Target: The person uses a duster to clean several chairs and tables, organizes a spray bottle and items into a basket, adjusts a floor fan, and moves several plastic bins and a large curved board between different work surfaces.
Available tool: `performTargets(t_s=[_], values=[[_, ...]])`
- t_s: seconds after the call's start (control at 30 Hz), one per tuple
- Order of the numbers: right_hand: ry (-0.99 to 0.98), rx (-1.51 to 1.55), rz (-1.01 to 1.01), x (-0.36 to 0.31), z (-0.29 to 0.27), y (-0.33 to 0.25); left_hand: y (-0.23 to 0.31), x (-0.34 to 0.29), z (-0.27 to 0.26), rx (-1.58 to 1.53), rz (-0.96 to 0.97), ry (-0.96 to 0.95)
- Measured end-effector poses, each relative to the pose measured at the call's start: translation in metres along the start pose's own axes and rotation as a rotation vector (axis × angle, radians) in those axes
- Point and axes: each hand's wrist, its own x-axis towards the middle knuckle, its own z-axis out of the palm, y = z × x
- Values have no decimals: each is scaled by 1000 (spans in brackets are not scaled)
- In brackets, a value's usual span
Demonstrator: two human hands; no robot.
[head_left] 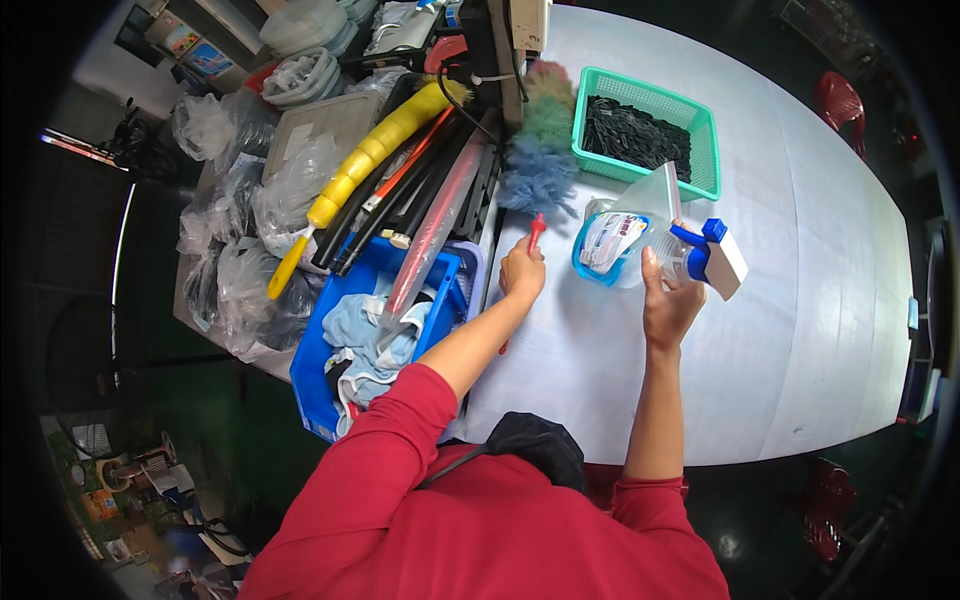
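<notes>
My left hand (522, 272) is closed round the red handle of a duster (540, 182). Its fluffy head, blue, green and reddish, lies along the table's left side, pointing away from me. My right hand (670, 308) grips a clear spray bottle (612, 243) by its neck end. The bottle is tilted onto its side, with blue liquid at its lower end and a blue and white trigger head pointing right. A piece of clear plastic (656, 193), perhaps a bag, stands up beside the bottle.
Beyond the bottle, a green basket (712, 165) holds many thin black pieces on the white table (790, 300). At left stand a blue bin (312, 385) with cloths, a yellow duster (365, 155), black tubes and clear bags (250, 290). A red chair (840, 108) stands far right.
</notes>
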Motion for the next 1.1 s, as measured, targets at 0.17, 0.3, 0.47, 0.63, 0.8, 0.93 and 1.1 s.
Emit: performTargets(t_s=[0.17, 0.3, 0.47, 0.63, 0.8, 0.93, 1.1], values=[[-88, -8, -37, -2, 3, 5, -43, 43, 40, -103, 14, 288], [-206, -141, -39, 6, 14, 8, -66, 82, 44, -189, -106, 331], [-237, -164, -88, 25, 41, 0, -66, 71, 32, -101, -16, 304], [-266, -155, -104, 40, 65, 7, -59, 17, 20, 293, 164, 253], [-239, -170, -53, 38, 71, 9, -66, 8, 6, 376, 189, 89], [-254, -126, 67, 31, 66, 10, -63, 15, 8, 447, 221, 51], [-249, -45, 110, 18, 60, 19, -41, 2, 22, 295, 39, -72]])
